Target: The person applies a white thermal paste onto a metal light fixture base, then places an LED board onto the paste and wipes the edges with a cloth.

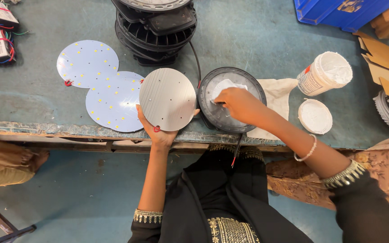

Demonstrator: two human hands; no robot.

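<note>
Two hands busy at near edge of bench [257,40]. My left hand [158,132] grips grey metal disc [167,99] by its lower rim, face up-tilted. Right hand [237,104] pinches small tool, spreading white paste [226,86] inside round black housing [231,105], just right of disc, touching distance.

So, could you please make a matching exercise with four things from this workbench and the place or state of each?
Things:
1. grey disc
2. white jar
3. jar lid
4. dark round housing

Places or states:
A. lies flat beside the cloth
B. under the right hand
C. held by the left hand
D. open, tipped on its side

Pairs: 1-C, 2-D, 3-A, 4-B
</note>
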